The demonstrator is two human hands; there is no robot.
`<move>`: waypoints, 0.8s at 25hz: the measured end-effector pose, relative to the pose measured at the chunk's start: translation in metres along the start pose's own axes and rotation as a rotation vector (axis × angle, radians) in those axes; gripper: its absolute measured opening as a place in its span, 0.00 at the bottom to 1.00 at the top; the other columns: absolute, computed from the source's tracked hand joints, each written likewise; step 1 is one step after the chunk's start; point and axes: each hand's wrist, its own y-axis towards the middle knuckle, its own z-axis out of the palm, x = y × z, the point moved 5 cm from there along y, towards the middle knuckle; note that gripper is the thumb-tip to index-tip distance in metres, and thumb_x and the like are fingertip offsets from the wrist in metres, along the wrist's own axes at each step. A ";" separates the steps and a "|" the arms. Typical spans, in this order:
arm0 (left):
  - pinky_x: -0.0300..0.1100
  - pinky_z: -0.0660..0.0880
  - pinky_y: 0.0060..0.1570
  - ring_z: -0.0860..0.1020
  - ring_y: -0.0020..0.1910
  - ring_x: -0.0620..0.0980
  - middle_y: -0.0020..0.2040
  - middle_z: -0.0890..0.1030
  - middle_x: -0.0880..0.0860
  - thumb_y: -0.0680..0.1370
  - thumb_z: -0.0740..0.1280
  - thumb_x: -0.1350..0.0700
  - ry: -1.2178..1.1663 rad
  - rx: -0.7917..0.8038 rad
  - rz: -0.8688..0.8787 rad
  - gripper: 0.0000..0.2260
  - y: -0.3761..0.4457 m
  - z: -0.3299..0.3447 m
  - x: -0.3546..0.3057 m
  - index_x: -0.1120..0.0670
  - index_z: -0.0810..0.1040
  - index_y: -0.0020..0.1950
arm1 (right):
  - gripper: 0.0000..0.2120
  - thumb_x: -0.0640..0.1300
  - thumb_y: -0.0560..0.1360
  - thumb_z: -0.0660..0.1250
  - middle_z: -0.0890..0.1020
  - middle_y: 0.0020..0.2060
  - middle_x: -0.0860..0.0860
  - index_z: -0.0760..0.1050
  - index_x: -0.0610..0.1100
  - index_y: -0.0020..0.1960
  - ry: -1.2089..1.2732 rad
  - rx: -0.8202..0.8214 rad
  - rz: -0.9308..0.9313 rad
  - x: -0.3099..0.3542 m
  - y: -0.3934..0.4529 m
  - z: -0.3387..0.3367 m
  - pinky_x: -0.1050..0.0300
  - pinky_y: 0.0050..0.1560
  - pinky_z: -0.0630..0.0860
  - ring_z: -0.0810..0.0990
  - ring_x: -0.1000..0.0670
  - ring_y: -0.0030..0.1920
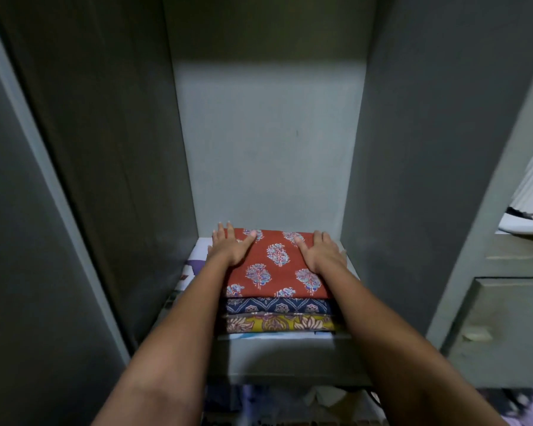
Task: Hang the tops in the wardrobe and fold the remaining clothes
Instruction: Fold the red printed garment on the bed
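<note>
Head view: left hand [231, 249] and right hand [319, 255] spread flat, pressing red folded cloth [274, 265] atop stack at shelf [290, 361] front edge. Uneven push could topple stack off front edge.

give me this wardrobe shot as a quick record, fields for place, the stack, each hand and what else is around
place: wardrobe shelf, lined with printed paper
stack: three folded cloths; red floral cloth on top, navy patterned cloth under it, yellow patterned cloth at the bottom
left hand: left hand lies flat on the red cloth's left part, fingers straight
right hand: right hand lies flat on its right part, fingers straight
beside: drawer to the right, shut
below: more cloth on a lower level, too dark to tell apart
</note>
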 end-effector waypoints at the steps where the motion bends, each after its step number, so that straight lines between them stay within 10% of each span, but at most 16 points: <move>1: 0.54 0.44 0.75 0.42 0.77 0.56 0.78 0.41 0.56 0.78 0.49 0.33 -0.079 0.010 0.004 0.39 -0.004 -0.011 -0.001 0.56 0.42 0.79 | 0.41 0.71 0.76 0.43 0.50 0.78 0.45 0.45 0.45 0.79 0.002 0.041 0.066 -0.003 -0.004 -0.007 0.38 0.74 0.46 0.49 0.42 0.77; 10: 0.55 0.49 0.75 0.51 0.77 0.52 0.79 0.51 0.50 0.78 0.46 0.32 -0.819 -0.160 0.205 0.34 -0.140 -0.074 -0.061 0.50 0.50 0.79 | 0.41 0.69 0.76 0.44 0.56 0.76 0.45 0.48 0.41 0.78 0.687 0.087 -0.183 0.012 -0.131 -0.093 0.41 0.74 0.55 0.57 0.41 0.75; 16: 0.57 0.61 0.71 0.66 0.72 0.54 0.74 0.67 0.52 0.54 0.48 0.14 -0.909 -0.070 0.087 0.58 -0.241 -0.005 -0.036 0.48 0.62 0.75 | 0.36 0.67 0.78 0.45 0.62 0.75 0.47 0.56 0.44 0.77 0.806 0.142 -0.265 -0.048 -0.263 -0.087 0.48 0.75 0.53 0.60 0.47 0.75; 20: 0.53 0.58 0.73 0.62 0.74 0.53 0.76 0.62 0.53 0.76 0.46 0.29 -1.003 -0.059 0.144 0.37 -0.368 -0.012 -0.072 0.52 0.59 0.77 | 0.32 0.61 0.81 0.45 0.60 0.75 0.47 0.55 0.41 0.77 0.814 0.098 -0.236 -0.097 -0.321 -0.093 0.52 0.74 0.51 0.56 0.47 0.76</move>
